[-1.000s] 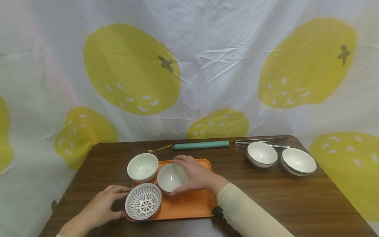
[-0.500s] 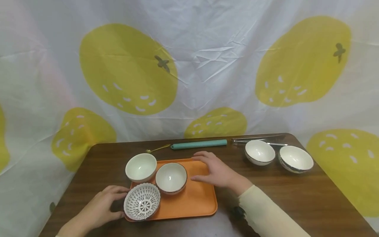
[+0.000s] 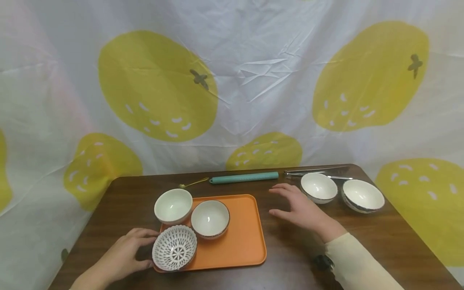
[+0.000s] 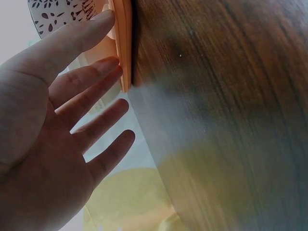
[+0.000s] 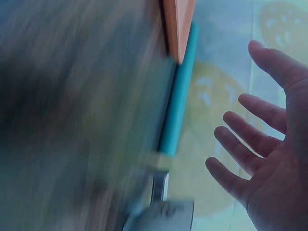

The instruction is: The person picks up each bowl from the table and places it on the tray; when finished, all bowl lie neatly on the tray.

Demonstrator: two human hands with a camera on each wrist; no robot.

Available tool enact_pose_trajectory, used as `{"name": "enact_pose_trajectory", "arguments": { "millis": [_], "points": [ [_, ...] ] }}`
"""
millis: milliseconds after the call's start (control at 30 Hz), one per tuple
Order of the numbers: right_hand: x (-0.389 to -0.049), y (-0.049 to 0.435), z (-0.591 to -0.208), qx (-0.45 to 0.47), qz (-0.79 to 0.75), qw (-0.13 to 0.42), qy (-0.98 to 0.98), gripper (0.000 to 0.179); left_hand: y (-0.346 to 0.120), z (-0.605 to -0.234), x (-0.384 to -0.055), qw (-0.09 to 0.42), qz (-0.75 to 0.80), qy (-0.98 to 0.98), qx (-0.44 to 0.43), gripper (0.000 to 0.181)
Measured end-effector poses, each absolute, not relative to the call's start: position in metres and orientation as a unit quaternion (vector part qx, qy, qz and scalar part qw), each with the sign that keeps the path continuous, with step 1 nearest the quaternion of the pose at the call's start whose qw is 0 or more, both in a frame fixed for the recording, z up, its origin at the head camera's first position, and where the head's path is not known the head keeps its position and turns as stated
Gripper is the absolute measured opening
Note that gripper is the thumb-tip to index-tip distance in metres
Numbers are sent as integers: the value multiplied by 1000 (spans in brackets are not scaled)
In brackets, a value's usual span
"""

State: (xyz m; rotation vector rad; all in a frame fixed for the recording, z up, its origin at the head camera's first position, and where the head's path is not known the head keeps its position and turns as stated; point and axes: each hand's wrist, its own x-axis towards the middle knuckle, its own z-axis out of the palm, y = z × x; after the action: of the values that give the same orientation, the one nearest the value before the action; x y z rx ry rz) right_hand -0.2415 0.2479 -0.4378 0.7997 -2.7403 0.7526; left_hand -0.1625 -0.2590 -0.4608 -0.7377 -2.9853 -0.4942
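My left hand [image 3: 127,251] is at the left side of a black-and-white patterned bowl [image 3: 175,247], which stands on the near left corner of the orange tray [image 3: 243,229]. In the left wrist view its relaxed fingers [image 4: 101,72] spread beside the tray's edge. A dark-rimmed white bowl [image 3: 210,218] sits on the tray, and a pale bowl [image 3: 173,206] overlaps its far left corner. Holding nothing, my right hand [image 3: 301,205] hovers over the table, fingers apart, between the tray and a white bowl [image 3: 319,187].
Another white bowl [image 3: 363,195] stands at the right. Metal tongs [image 3: 340,177] lie behind these bowls. Along the table's back edge are a teal stick-like roll [image 3: 244,177] and a thin golden utensil [image 3: 194,183]. A fruit-print curtain [image 3: 264,100] hangs behind the brown table [image 3: 362,241].
My right hand has let go of the dark-rimmed white bowl on the tray and moved right, off the tray, toward the right-hand bowls. The left hand has stayed beside the patterned bowl.
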Motion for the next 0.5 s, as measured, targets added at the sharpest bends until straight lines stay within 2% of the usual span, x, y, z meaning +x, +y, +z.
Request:
{"name": "enact_pose_trajectory", "arguments": {
  "millis": [367, 500],
  "points": [
    [-252, 299, -424, 233, 202, 129, -942, 63, -260, -462, -162, 23, -154, -959, -238, 59],
    [-254, 316, -421, 201, 175, 128, -955, 75, -260, -462, -162, 26, -157, -957, -241, 58]
  ]
}}
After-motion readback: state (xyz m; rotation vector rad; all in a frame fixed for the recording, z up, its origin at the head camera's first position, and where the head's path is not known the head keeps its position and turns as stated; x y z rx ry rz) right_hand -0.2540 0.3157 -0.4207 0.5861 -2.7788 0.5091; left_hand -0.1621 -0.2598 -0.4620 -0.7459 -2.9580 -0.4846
